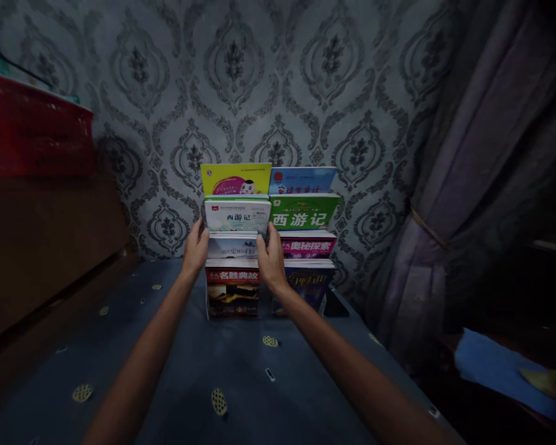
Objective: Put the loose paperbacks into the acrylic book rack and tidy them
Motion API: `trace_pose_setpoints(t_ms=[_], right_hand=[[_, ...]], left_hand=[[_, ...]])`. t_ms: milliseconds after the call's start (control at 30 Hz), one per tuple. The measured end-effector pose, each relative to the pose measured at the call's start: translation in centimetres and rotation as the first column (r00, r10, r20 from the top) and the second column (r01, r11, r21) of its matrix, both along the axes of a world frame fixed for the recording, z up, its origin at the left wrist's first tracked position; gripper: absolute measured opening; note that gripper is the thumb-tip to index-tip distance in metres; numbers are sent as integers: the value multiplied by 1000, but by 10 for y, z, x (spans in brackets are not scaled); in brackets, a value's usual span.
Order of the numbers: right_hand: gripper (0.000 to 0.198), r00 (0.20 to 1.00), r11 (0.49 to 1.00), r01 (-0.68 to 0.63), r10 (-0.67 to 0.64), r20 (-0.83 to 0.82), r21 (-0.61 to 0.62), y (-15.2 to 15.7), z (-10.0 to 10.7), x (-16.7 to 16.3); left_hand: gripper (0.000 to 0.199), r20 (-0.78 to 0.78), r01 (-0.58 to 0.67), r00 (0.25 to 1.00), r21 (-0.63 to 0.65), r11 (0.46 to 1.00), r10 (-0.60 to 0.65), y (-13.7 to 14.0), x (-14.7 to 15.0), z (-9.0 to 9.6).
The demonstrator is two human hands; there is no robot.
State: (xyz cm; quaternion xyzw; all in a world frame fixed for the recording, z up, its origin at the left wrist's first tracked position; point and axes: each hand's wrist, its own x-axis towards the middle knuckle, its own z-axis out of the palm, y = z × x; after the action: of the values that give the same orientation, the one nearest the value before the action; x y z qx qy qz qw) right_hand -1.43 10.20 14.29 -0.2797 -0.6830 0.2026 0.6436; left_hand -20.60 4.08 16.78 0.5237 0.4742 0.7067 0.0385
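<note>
In two columns of books, tiered front to back, the left column has a white book (238,216) with large dark Chinese characters. My left hand (196,250) grips its left side, while my right hand (271,256) closes around the right side, thumb towards the front. Behind it rise a thin green edge and a yellow book (235,178). Below and in front are a pale blue book (231,248) and a dark book with a red title band (232,293). The far fingers of both hands are hidden.
The right column holds a light blue book (302,179), a green book (304,212), a magenta book (308,246) and a dark blue book (306,287). A red container (37,127) tops a brown box (50,241) at left. A tied curtain (426,247) hangs at right.
</note>
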Motion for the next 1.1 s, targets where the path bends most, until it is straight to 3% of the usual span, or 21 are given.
trace_pose_setpoints(t_ms=[200, 433, 567, 733, 1100], right_hand=[[57, 999, 1000, -9, 9, -40, -7, 1, 2, -5], [57, 1000, 1000, 24, -24, -20, 20, 0, 4, -4], [58, 1000, 1000, 13, -14, 13, 25, 0, 4, -2], [57, 1000, 999, 5, -6, 10, 43, 1, 3, 0], [58, 1000, 996, 16, -18, 21, 83, 0, 3, 0]], left_hand=[[45, -91, 59, 994, 35, 998, -56, 5, 3, 13], [39, -170, -41, 985, 0, 999, 41, 14, -6, 16], [36, -126, -45, 991, -8, 999, 44, 24, -14, 19], [28, -21, 41, 999, -20, 999, -41, 30, -17, 20], [21, -48, 2, 999, -5, 1000, -3, 31, -15, 17]])
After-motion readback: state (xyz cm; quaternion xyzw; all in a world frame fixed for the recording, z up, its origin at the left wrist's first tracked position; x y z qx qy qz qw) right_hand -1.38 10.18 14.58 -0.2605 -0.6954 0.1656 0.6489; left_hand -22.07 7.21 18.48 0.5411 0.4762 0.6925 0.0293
